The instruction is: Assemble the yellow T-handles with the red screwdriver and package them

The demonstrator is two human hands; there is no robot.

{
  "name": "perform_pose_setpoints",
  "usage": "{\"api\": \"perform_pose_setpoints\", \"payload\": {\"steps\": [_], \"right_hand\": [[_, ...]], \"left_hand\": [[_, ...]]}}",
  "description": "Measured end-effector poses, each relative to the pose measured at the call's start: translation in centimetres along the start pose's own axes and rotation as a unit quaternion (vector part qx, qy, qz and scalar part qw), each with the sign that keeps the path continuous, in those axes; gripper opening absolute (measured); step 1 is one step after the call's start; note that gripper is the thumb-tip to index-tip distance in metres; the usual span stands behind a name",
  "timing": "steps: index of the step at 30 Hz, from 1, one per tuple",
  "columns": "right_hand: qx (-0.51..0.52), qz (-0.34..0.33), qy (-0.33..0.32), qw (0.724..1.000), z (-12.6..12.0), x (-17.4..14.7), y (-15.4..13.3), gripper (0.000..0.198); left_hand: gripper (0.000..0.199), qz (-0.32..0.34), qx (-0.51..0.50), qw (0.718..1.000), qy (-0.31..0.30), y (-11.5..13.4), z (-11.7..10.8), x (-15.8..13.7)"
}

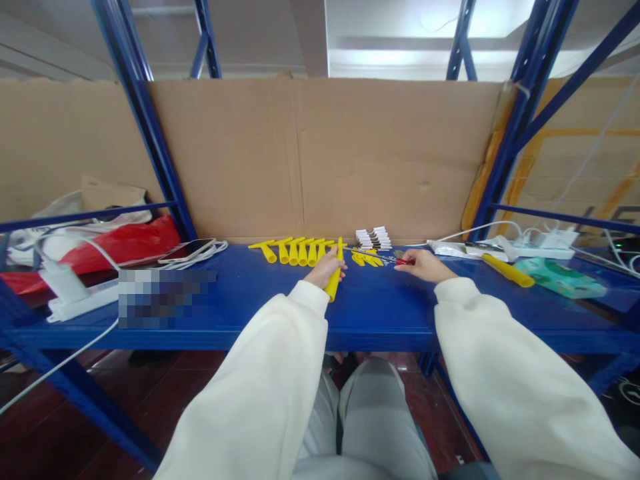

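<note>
My left hand (325,267) is closed around a yellow tapered tube-like part (334,285), its wide end toward me. In my right hand (423,265) is a screwdriver with a red handle (404,263); its thin shaft points left toward the yellow part. Whether the tip touches that part cannot be made out. Left of my left hand, several similar yellow T-shaped parts (293,252) lie in a row. Small flat yellow pieces (367,258) rest between my hands, with tiny metal bits, likely screws, beside them. Behind these stand several white pieces with dark ends (373,238).
Cardboard (380,153) walls the back of the blue table (380,313). At left are a red bag (125,243), a phone (187,251) with white cable and a power strip (90,300). At right lie another yellow part (507,270), a green packet (560,278) and white chargers (550,243).
</note>
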State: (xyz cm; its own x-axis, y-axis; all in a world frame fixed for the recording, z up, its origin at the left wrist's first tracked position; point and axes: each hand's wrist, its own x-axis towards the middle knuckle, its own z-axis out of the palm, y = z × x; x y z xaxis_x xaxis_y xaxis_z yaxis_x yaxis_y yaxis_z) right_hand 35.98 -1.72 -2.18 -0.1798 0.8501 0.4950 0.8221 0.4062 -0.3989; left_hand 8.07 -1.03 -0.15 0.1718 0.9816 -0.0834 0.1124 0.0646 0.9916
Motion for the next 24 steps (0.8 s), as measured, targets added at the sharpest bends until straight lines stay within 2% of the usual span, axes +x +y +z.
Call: {"api": "perform_pose_setpoints", "payload": {"steps": [6, 9, 13, 17, 21, 24], "right_hand": [[-0.029, 0.009, -0.010, 0.999, -0.3, -0.2, -1.0, 0.036], [0.017, 0.004, -0.020, 1.000, 0.2, -0.1, -0.7, 0.041], [0.070, 0.006, -0.001, 0.998, 0.8, 0.2, 0.3, 0.049], [0.049, 0.015, 0.014, 0.999, 0.7, 0.2, 0.7, 0.049], [0.020, -0.004, -0.013, 1.000, 0.1, -0.1, -0.2, 0.039], [0.003, -0.008, -0.021, 1.000, 0.0, -0.2, -0.9, 0.039]], "left_hand": [[0.073, -0.004, 0.000, 1.000, 0.005, 0.0, 0.0, 0.0], [0.073, 0.003, 0.000, 1.000, 0.011, -0.1, 0.0, 0.1], [0.074, 0.008, 0.005, 1.000, 0.003, -0.2, 0.0, 0.2], [0.074, 0.007, 0.003, 1.000, -0.002, 0.0, 0.0, 0.0], [0.073, 0.005, 0.005, 1.000, 0.003, 0.3, 0.1, -0.3], [0.073, 0.003, 0.003, 1.000, 0.011, 0.4, 0.1, -0.4]]}}
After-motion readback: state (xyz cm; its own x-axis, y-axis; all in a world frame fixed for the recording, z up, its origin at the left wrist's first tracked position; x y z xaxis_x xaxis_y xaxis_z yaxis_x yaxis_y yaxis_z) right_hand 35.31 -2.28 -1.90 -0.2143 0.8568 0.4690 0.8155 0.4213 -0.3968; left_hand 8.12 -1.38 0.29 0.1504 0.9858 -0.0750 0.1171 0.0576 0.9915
